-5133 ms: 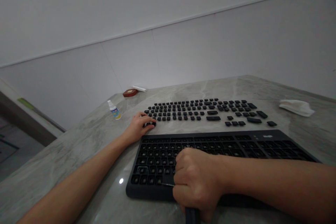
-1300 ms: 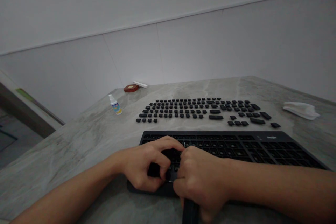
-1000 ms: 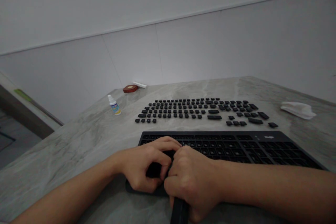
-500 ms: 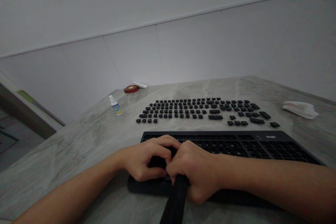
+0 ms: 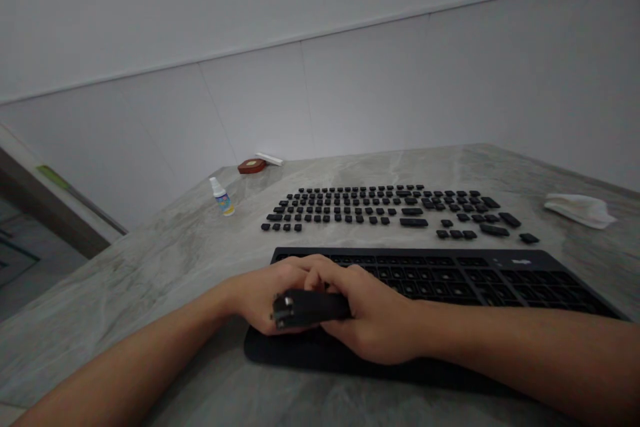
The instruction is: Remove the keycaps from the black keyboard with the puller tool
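A black keyboard (image 5: 475,273) with its keycaps taken off lies on the grey marble table (image 5: 150,267). Several loose black keycaps (image 5: 375,207) are set out in rows behind it. Both my hands sit together over the keyboard's left end. My right hand (image 5: 380,313) is closed on a black tool handle (image 5: 305,307), which lies level and points left. My left hand (image 5: 257,293) is curled just behind the tool's end, fingers bent over the keyboard. What its fingers pinch is hidden.
A small white spray bottle (image 5: 221,197) stands at the left of the keycaps. A red-brown flat object (image 5: 251,165) and a white stick (image 5: 270,159) lie at the back by the wall. A crumpled white cloth (image 5: 580,209) lies at the far right.
The tool handle in my right hand has swung from pointing down toward me to lying level and pointing left. My left hand came back from the keycap rows earlier and has stayed at the keyboard's left end.
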A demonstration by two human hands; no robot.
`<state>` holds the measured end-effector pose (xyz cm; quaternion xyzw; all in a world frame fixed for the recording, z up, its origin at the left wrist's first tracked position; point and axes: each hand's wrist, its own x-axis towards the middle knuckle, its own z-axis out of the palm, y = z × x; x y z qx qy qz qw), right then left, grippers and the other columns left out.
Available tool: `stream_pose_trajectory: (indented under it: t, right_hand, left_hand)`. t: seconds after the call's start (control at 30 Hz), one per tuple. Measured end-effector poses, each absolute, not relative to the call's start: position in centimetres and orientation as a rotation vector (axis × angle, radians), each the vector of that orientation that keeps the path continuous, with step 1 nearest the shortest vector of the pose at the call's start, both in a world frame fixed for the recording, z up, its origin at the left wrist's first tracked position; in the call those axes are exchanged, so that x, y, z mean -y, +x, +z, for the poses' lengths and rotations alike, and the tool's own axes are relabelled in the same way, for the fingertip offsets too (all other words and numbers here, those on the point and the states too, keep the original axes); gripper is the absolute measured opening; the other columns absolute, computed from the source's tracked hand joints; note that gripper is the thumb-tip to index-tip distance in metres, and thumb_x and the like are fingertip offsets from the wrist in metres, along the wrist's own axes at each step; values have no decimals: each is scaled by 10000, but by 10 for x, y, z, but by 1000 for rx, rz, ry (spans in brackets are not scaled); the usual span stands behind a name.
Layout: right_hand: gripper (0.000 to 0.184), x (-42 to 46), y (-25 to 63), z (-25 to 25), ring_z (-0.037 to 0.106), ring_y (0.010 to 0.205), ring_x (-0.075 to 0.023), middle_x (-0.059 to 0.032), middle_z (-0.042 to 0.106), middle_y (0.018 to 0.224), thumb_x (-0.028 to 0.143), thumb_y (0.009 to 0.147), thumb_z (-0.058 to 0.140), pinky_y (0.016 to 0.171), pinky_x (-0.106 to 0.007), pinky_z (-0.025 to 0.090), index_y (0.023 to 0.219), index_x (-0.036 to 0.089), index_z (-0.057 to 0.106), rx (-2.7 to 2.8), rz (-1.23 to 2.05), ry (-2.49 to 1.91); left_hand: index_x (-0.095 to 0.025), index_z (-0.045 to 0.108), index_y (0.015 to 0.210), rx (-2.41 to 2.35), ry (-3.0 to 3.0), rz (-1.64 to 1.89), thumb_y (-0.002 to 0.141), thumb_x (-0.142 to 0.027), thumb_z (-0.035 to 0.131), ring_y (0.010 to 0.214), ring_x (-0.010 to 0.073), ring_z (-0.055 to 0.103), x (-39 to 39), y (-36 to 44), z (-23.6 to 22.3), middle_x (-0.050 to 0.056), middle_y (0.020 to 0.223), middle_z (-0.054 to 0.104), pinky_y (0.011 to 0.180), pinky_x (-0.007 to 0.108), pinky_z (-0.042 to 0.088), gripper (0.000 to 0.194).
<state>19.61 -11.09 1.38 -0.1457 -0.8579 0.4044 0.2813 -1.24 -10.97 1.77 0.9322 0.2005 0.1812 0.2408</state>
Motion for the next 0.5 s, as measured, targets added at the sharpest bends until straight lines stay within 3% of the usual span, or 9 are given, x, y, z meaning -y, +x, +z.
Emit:
stream_pose_trajectory:
  t: [0.1, 0.17, 0.33, 0.5]
  right_hand:
    - [244, 112, 191, 16, 607, 1036, -191, -74, 654, 1130, 49, 769, 556, 925, -341, 472, 980, 154, 622, 2199, 1216, -407]
    - [279, 113, 190, 16, 611, 1058, -192, -52, 678, 1086, 6, 741, 539, 966, -352, 461, 944, 156, 659, 2158, 1257, -379]
    - [190, 111, 194, 13, 628, 791, -140, -20, 694, 900, 1, 701, 531, 751, -254, 496, 730, 148, 648, 2178, 1201, -349]
    - [174, 108, 200, 11, 514, 539, -82, 21, 625, 681, 2, 653, 543, 554, -199, 402, 673, 143, 642, 2302, 1134, -326]
  left_hand:
    - [-181, 591, 912, -550, 2538, 498, 784, -206, 584, 921, 214, 650, 109, -15, 12, 40, 936, 661, 925, 337, 545, 131]
    - [-181, 602, 899, -590, 2529, 500, 791, -199, 596, 918, 208, 645, 109, -15, 12, 58, 986, 655, 913, 342, 550, 110]
    - [-165, 656, 1007, -531, 2420, 448, 838, -233, 606, 1110, 262, 613, 111, -9, 26, 108, 1220, 613, 1010, 411, 506, 189]
    - [-157, 707, 926, -500, 2285, 442, 864, -272, 668, 1139, 268, 622, 109, -6, 31, 99, 1255, 619, 1002, 390, 505, 136]
